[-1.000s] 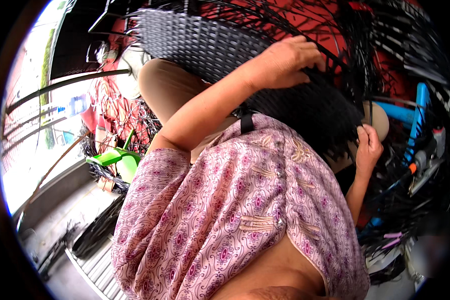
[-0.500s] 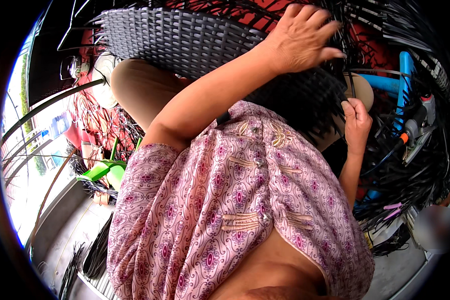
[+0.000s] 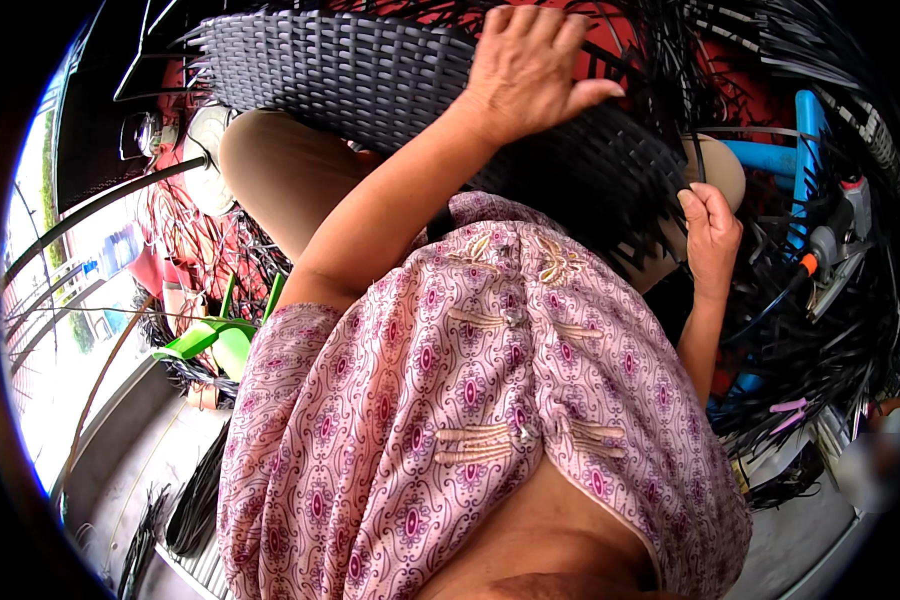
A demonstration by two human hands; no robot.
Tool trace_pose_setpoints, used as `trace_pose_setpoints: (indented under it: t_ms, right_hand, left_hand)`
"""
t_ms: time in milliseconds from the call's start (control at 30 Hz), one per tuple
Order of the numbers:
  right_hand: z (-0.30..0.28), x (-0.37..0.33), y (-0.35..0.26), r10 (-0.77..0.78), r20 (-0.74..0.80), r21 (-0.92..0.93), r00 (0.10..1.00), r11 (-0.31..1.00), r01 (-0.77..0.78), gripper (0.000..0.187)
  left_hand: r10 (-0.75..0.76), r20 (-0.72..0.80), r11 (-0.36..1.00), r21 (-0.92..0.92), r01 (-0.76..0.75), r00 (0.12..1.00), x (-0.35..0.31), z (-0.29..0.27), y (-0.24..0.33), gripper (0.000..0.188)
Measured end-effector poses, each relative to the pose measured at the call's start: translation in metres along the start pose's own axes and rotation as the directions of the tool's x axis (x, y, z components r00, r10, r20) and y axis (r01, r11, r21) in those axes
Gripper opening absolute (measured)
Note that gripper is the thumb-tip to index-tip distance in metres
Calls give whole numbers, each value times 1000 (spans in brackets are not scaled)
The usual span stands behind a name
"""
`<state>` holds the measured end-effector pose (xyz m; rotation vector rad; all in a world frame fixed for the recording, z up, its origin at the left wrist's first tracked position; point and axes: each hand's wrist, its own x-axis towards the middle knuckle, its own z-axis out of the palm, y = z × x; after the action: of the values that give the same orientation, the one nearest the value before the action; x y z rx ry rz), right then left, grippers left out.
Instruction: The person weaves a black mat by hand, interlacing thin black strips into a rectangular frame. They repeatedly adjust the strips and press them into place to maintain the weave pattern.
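A panel woven from dark grey plastic strips lies across my lap, its right part in shadow. My left hand rests over the panel's far side, fingers stretched and thumb held apart, with nothing visible in its grasp. At the panel's right edge my right hand is closed, thumb against fingers, on a thin black strip. That strip runs up from the fingertips past my knee. Loose strip ends hang from the panel's near right edge.
To the right stand a blue frame and a grey power tool with an orange collar, amid heaps of black strips. A pink-handled tool lies lower right. At left is a green dustpan; a bundle of strips lies below it.
My left hand has moved left along the panel. My right hand keeps its pinch on the strip and has barely shifted. The panel's right part looks lighter and less blurred.
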<state>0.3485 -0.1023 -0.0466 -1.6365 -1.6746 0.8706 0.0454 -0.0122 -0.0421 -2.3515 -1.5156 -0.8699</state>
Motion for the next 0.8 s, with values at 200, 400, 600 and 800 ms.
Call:
trace_pose_setpoints:
  t_ms: [200, 400, 600, 800]
  right_hand:
    - [3, 1, 0, -53, -19, -37, 998, 998, 52, 18]
    - [4, 2, 3, -49, 0, -29, 999, 998, 49, 18]
    - [6, 2, 7, -56, -14, -34, 998, 998, 56, 17]
    - [5, 2, 5, -25, -21, -17, 999, 1000, 25, 17]
  left_hand:
    - [-169, 11, 985, -38, 170, 986, -10, -10, -33, 69]
    - [-281, -89, 957, 47, 286, 955, -20, -18, -79, 58]
    - [-388, -152, 908, 108, 405, 909, -31, -19, -127, 62]
    - [-373, -229, 901, 142, 410, 899, -33, -22, -156, 66]
